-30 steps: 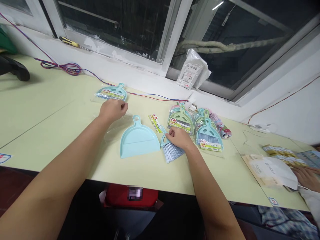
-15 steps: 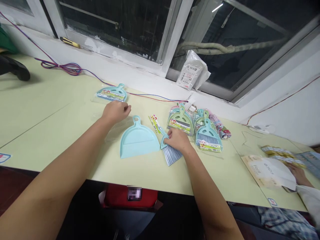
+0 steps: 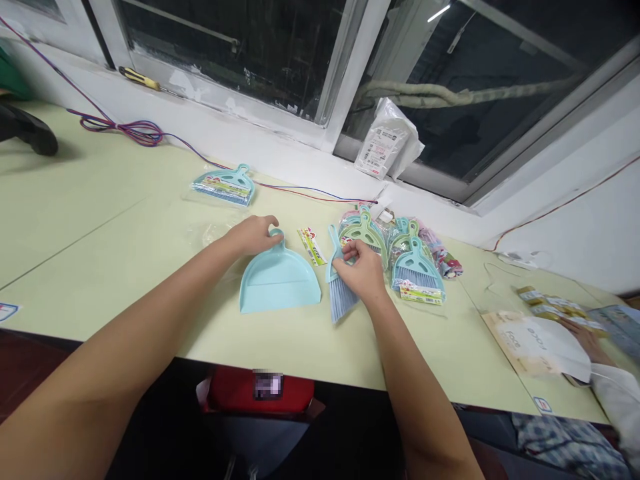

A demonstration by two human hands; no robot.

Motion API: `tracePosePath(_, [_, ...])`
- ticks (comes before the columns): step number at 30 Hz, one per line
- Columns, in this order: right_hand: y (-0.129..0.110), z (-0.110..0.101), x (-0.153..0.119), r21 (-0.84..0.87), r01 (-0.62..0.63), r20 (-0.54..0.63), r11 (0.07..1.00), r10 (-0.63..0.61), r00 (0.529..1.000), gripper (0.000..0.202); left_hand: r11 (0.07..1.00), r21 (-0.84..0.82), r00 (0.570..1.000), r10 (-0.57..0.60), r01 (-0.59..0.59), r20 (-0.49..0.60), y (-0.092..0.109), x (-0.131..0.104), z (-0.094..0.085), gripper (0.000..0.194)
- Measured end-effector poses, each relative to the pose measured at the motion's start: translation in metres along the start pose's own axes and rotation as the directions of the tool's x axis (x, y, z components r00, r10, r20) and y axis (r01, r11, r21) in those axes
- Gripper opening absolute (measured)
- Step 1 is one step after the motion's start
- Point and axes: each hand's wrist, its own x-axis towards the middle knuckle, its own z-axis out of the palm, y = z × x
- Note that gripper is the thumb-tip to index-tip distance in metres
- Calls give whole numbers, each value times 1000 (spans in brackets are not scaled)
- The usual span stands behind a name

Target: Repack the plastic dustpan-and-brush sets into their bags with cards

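A light-blue dustpan (image 3: 280, 287) lies flat on the table in front of me, its handle pointing away. My left hand (image 3: 255, 235) is at that handle, thumb and forefinger apart around its tip; whether they touch it is hard to see. In my right hand (image 3: 364, 267) is a small light-blue hand brush (image 3: 343, 297), gripped between thumb and fingers, with its grey-blue bristles down and its handle up. Between dustpan and brush lies a printed label card (image 3: 312, 247). Clear plastic wrapping (image 3: 215, 233) lies partly behind my left hand.
A wrapped dustpan set (image 3: 225, 185) lies at the back left. Several wrapped sets (image 3: 417, 273) are piled to the right. Cables (image 3: 135, 133) run along the wall, and a screwdriver (image 3: 140, 79) rests on the sill. Another person's hand (image 3: 590, 340) is at far right beside a paper packet (image 3: 535, 343).
My left hand has moved right and nearer, from beside the wrapped set to the dustpan's handle. My right hand has raised and turned the brush more upright, leaving the label card on the table.
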Motion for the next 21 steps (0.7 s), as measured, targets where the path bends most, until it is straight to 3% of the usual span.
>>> tracePosePath(7, [-12, 13, -11, 64, 48, 82, 997, -54, 995, 19, 977, -208, 997, -37, 50, 68, 4, 0, 6, 16])
tracePosePath(14, [-34, 13, -25, 20, 41, 129, 999, -43, 991, 15, 970, -230, 996, -68, 78, 53, 17, -5, 8, 14])
tracePosePath(17, [-38, 15, -30, 10, 62, 153, 998, -63, 986, 14, 890, -434, 989, -103, 138, 102, 22, -3, 13, 20])
tracePosePath(21, [-41, 20, -34, -48, 110, 157, 993, -102, 982, 14, 698, -672, 961, -89, 247, 261, 33, -4, 18, 12])
